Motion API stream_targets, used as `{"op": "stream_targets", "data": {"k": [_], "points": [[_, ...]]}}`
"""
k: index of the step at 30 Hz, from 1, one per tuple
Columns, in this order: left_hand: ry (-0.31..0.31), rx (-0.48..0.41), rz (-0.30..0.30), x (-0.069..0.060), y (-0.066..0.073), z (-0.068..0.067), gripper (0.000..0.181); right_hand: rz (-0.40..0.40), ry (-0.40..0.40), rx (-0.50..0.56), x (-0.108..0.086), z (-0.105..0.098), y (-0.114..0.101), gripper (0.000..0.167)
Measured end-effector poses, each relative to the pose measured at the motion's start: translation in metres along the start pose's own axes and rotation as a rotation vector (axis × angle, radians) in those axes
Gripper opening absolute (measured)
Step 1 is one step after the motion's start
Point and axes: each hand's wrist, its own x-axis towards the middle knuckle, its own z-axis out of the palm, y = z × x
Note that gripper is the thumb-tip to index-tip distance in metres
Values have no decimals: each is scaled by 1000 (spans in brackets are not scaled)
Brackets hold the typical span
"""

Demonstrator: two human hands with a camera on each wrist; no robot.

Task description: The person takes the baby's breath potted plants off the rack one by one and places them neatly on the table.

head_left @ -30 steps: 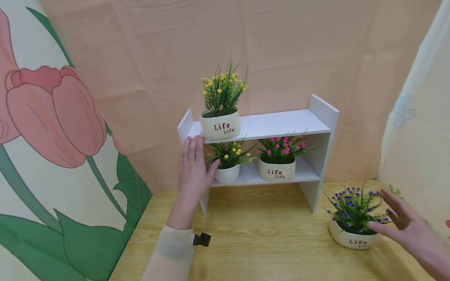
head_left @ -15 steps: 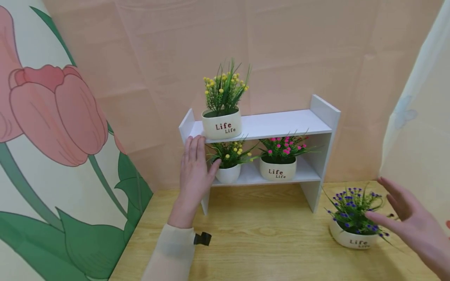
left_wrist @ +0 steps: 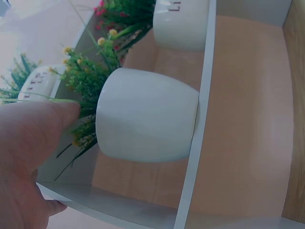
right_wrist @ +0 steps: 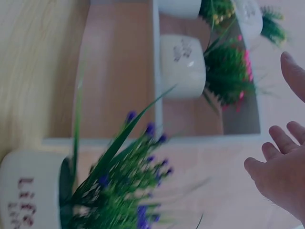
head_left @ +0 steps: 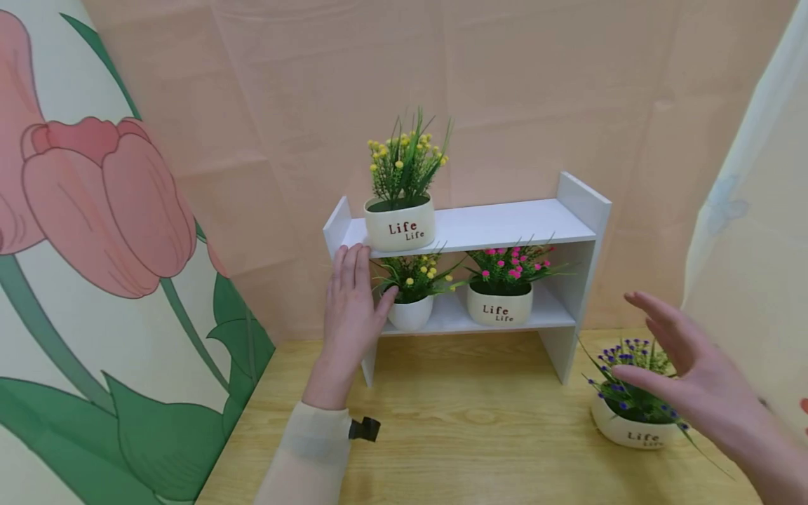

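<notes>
My left hand (head_left: 351,308) rests against the left side of a white two-tier shelf (head_left: 505,223), fingers straight, thumb beside the lower pot. A white pot of yellow flowers (head_left: 400,228) stands on the top tier, just right of its fingertips. Below it, another yellow-flowered pot (head_left: 410,314) shares the lower tier with a pink-flowered pot (head_left: 500,304). On the table at right stands a purple-flowered pot (head_left: 631,425). My right hand (head_left: 701,382) hovers in front of and above that plant, thumb and fingers spread, with nothing held; it hides part of the flowers.
The shelf stands on a wood-grain table (head_left: 467,435) before a pinkish cloth backdrop (head_left: 517,91). A panel with a printed tulip (head_left: 101,203) borders the left, and a pale curtain (head_left: 751,231) the right.
My right hand has moved left and upward from beside the purple-flowered pot to over it. My left hand keeps its place on the shelf; the pots have not moved.
</notes>
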Motion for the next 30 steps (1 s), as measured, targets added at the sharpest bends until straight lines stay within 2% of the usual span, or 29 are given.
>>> {"op": "stream_targets", "data": {"k": [7, 21, 23, 30], "points": [[-1, 0, -8, 0, -1, 1, 86, -40, -30, 29, 23, 21, -37, 106], [4, 6, 0, 2, 0, 0, 87, -226, -41, 39, 73, 49, -90, 102], [-1, 7, -1, 2, 1, 0, 87, -223, -52, 24, 78, 51, -98, 102], [-16, 11, -19, 0, 0, 1, 88, -127, -100, 5, 100, 54, -123, 97]]}}
